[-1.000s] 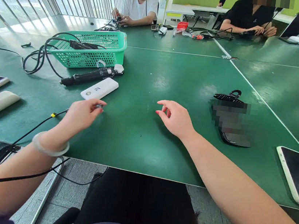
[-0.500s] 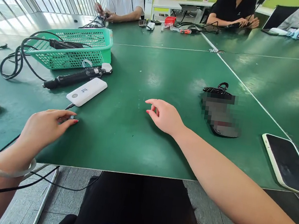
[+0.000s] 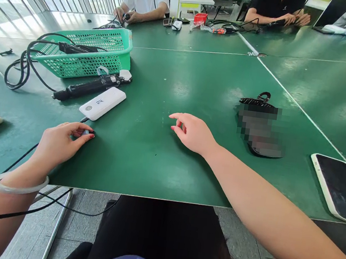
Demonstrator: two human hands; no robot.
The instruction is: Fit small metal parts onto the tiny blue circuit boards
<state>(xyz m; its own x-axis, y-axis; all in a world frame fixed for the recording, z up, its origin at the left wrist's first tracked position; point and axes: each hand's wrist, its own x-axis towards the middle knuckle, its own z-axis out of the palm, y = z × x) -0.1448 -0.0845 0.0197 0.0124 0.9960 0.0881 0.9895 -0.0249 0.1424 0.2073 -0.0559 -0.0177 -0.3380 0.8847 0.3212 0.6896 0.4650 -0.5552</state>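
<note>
At the near left of the green table (image 3: 143,164), my left hand (image 3: 59,142) is closed, pinching a small grey-blue piece (image 3: 86,133) between thumb and fingers. Its kind cannot be made out. Just beyond those fingers lies a white power bank (image 3: 103,103) with dark digits on its face and a dark cable at its near end. My right hand (image 3: 193,133) rests on bare tabletop near the middle. Its forefinger points left, the thumb stands apart, and the other fingers curl under. Nothing shows in it.
Behind the power bank lie a black electric screwdriver (image 3: 89,87) and a green basket (image 3: 82,64) with cables. On the right are a black claw clip (image 3: 259,101), a blurred dark object (image 3: 263,135) and a phone (image 3: 343,188). Other people sit across the table.
The whole view has shifted slightly. My left hand has edged right, and its fingertips now cover more of the small piece. My right hand keeps its pose and place.
</note>
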